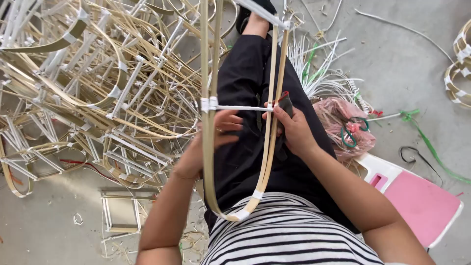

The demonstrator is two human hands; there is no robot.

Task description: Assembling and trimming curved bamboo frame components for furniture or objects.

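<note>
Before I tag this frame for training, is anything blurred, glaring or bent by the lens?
Head view: soft, even light, no hard glare; faint shadows on the concrete floor. The left hand and right hand look slightly soft, the bamboo frame sharp enough. Wide-angle lens bows the pile of frames toward the edges.

Craft workshop, floor-level work. Bare concrete floor [402, 54] strewn with offcuts; big heap of taped bamboo-strip frames [98, 88] on the left, loose white strips [319, 64] far right, pink stool [422, 201] near right.
</note>
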